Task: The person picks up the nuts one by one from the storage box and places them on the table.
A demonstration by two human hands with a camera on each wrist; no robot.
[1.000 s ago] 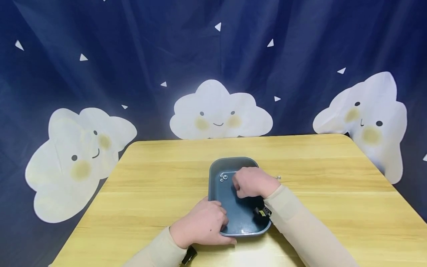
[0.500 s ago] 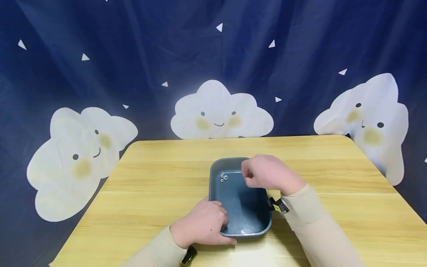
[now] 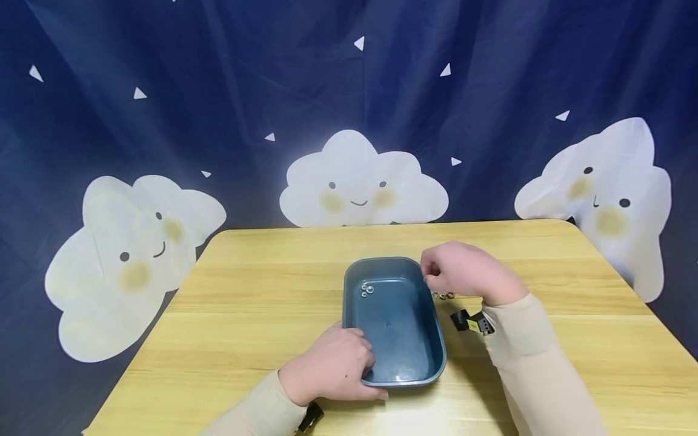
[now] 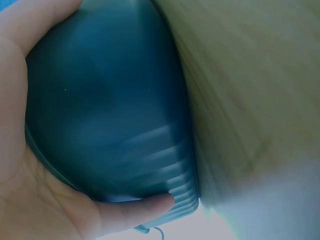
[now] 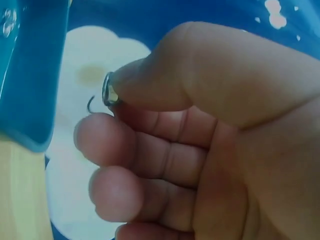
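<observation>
1. In the head view, bare tabletop (image 3: 262,272) gives a hand room to pass left of centre and along the far right, beyond the right sleeve (image 3: 534,363).
2. The tray (image 3: 395,339) fills the lower centre; its raised walls bar sideways entry, its middle being reachable from above.
3. At its lower-left corner, the left hand (image 3: 332,366) obstructs the rim.
4. Right of centre, the right hand (image 3: 463,269) crowds the tray's upper-right edge, near loose rings (image 3: 443,296).
5. Three small rings (image 3: 368,290) occupy the tray's upper left.

A person's left hand (image 3: 331,365) grips, thumb apart from fingers, while the right hand (image 3: 470,270) pinches between thumb and forefinger farther forward.
</observation>
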